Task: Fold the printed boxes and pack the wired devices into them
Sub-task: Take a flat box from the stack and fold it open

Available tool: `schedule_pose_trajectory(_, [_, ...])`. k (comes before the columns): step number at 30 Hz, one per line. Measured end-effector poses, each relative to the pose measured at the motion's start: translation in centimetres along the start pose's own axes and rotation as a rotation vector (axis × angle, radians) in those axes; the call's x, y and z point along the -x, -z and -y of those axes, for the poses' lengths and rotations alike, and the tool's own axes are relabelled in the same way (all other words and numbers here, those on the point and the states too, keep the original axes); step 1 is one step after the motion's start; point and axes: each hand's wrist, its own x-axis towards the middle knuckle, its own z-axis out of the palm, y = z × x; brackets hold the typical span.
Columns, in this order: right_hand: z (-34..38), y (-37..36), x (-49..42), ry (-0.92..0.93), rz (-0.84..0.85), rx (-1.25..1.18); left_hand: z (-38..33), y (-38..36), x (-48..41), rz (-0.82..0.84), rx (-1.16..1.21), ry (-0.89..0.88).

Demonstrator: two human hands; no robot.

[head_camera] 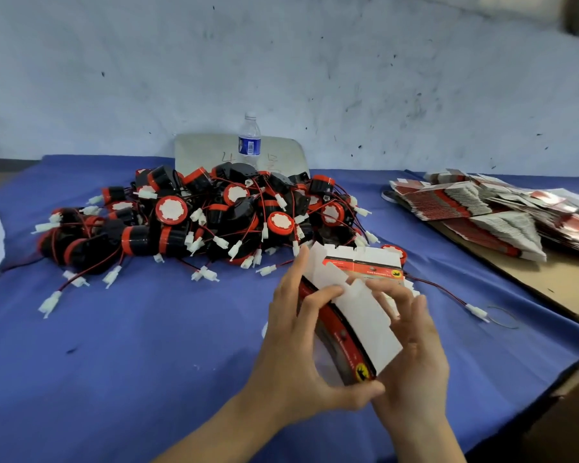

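Both my hands hold a flat printed box blank [365, 315], white inside and red and black outside, bent into a curve above the blue tablecloth [131, 345]. My left hand [298, 345] grips its left side, thumb under the lower corner. My right hand [415, 345] holds the right side, fingers curled over the white flaps. Beyond it lies a large heap of wired devices [208, 218], black and red drums with red wires and white plugs. One device [396, 253] shows just behind the blank.
Stacks of flat printed blanks [482, 208] lie on brown cardboard [555, 282] at the right. A water bottle [249, 140] stands before a grey board [208, 152] at the wall. A rubber band [503, 317] and a loose white plug [477, 311] lie right of my hands.
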Motion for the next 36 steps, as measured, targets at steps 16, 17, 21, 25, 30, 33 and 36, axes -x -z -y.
schedule_pose_trajectory(16, [-0.7, 0.4, -0.3, 0.03, 0.113, 0.088, 0.2, -0.3, 0.4, 0.028, 0.069, -0.108])
schedule_pose_trajectory(17, [-0.7, 0.4, -0.4, 0.038, 0.085, 0.079, 0.2, -0.4, 0.5, 0.014, 0.068, -0.138])
schedule_pose_trajectory(21, [-0.7, 0.8, -0.6, 0.099, -0.029, 0.097, 0.3, -0.3, 0.6, -0.067, 0.084, -0.206])
schedule_pose_trajectory(25, [-0.6, 0.7, -1.1, 0.041, -0.024, 0.083, 0.5, 0.2, -0.3, -0.231, 0.166, -0.053])
schedule_pose_trajectory(30, [-0.8, 2.0, -1.2, 0.004, 0.009, 0.255, 1.5, 0.7, -0.4, -0.311, 0.344, 0.245])
schedule_pose_trajectory(33, [-1.3, 1.6, -1.0, 0.086, -0.08, 0.274, 2.0, 0.2, -0.5, -0.279, 0.346, 0.288])
schedule_pose_trajectory(36, [-1.8, 1.3, -1.0, 0.108, -0.215, 0.187, 2.0, -0.1, -0.5, -0.201, 0.382, 0.313])
